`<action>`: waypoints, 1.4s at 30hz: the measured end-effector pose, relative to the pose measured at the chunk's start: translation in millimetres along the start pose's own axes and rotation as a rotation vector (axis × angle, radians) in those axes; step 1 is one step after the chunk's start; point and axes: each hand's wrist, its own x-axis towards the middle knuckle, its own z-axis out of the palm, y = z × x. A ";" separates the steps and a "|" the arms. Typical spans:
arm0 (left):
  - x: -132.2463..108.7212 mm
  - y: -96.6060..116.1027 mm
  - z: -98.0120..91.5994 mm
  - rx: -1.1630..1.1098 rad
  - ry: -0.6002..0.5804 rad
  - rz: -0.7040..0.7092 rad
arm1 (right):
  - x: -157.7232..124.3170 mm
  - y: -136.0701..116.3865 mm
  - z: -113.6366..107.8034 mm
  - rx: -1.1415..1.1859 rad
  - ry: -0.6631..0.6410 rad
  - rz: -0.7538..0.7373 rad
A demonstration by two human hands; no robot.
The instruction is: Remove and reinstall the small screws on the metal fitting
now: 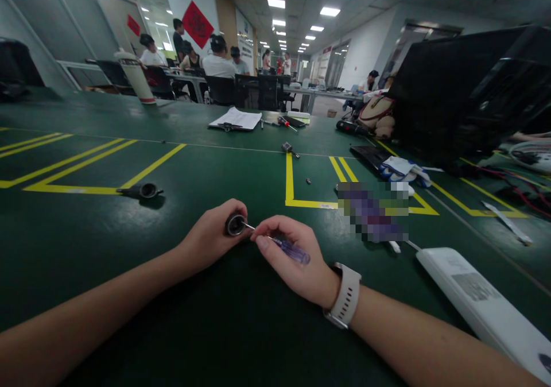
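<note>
My left hand is closed around a dark, round, hollow part, its open end turned toward me. In my right hand is a screwdriver with a clear purple handle, pinched between thumb and fingers. The screwdriver's thin metal shaft points left into the part's opening; its tip is hidden inside. Left of my hands, a dark part with a round socket lies on the green table. Beyond my right hand lie a small metal piece and a small dark motor-like piece.
A white power strip lies at the right, near a pixelated purple item. Gloves and a large black case are farther back. A clipboard, a red screwdriver and a tumbler stand or lie along the far side.
</note>
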 end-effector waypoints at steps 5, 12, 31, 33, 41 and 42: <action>-2.1 1.4 0.7 0.041 0.027 0.030 | -2.6 -0.7 2.5 -0.099 0.000 -0.106; -5.4 2.4 2.6 0.086 0.042 0.042 | -2.7 -0.6 5.9 -0.098 0.002 -0.118; -8.0 8.3 2.9 0.075 0.088 0.003 | -0.8 -3.7 3.6 0.160 0.034 0.075; -8.6 7.2 3.3 0.077 0.075 0.020 | 0.9 0.6 2.8 0.289 0.018 0.153; -9.0 6.5 4.1 0.066 0.060 0.064 | 3.9 14.4 0.7 0.595 -0.007 0.316; -9.0 7.1 3.7 0.069 0.059 0.058 | 3.0 12.4 0.9 0.533 0.007 0.272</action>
